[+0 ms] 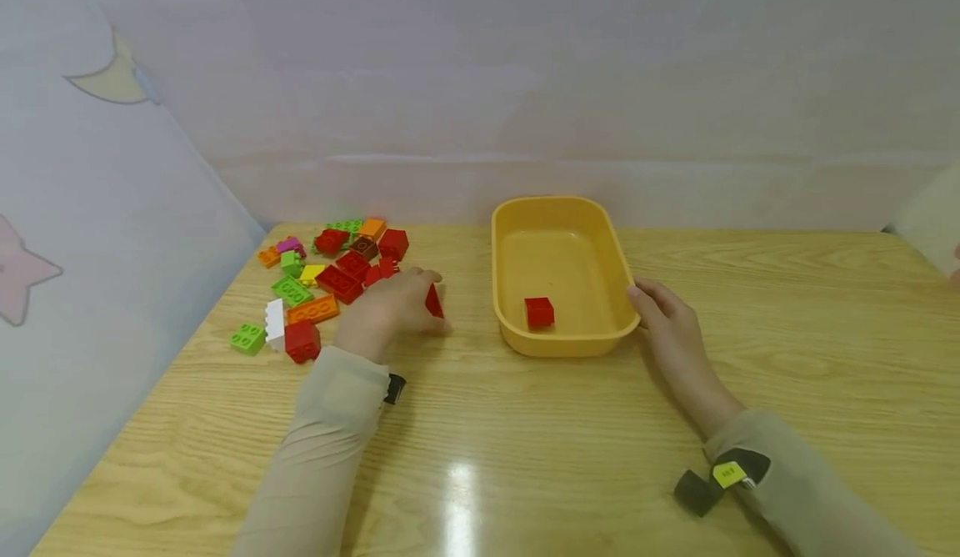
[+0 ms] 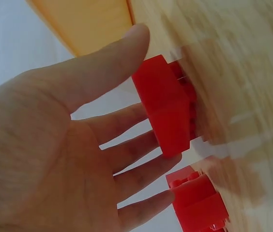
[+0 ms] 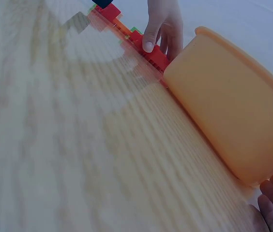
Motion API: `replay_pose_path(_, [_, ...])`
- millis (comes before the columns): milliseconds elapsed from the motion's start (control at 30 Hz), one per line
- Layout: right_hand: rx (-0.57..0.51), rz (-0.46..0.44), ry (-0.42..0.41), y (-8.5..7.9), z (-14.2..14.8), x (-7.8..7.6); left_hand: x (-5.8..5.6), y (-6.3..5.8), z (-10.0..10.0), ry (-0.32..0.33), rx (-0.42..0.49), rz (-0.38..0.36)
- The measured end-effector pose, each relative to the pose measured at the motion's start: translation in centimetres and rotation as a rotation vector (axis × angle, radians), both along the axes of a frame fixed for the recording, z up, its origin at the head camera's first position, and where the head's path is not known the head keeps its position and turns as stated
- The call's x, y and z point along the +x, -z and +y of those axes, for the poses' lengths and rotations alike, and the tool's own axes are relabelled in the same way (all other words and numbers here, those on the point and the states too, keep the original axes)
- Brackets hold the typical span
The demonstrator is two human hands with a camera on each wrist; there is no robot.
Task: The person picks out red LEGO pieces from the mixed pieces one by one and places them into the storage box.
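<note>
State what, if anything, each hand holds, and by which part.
The right hand holds the yellow tray by its right rim. The left hand surrounds a red brick; grip uncertain.

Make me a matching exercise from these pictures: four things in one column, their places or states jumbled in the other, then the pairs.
Things
1. Left hand
2. Right hand
3. White brick
4. Tub

Places and states
A. On the table, beside a lime green brick
B. Yellow-orange, with a single red brick inside
C. Holding a red block outside the tub
D. Touching the tub's edge

Pairs: 1-C, 2-D, 3-A, 4-B
</note>
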State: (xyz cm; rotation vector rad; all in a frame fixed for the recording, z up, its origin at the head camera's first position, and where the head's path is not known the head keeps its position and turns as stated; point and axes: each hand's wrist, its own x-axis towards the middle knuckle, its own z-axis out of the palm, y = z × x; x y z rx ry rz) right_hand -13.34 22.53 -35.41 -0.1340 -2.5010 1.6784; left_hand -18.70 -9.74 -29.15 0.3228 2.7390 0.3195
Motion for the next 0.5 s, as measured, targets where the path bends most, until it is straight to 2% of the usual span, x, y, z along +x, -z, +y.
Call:
replay_pose_path(267, [0.002,0.007,0.007,0.03,-0.1,0.01,0.08,-0.05,0.09,0.005,-0.016,0.007])
replay_pose_path(500, [0.022,0.014,-0.012,0.05,-0.03,0.06,0.09,-0.1,0.01,0.019,-0.046,0.042])
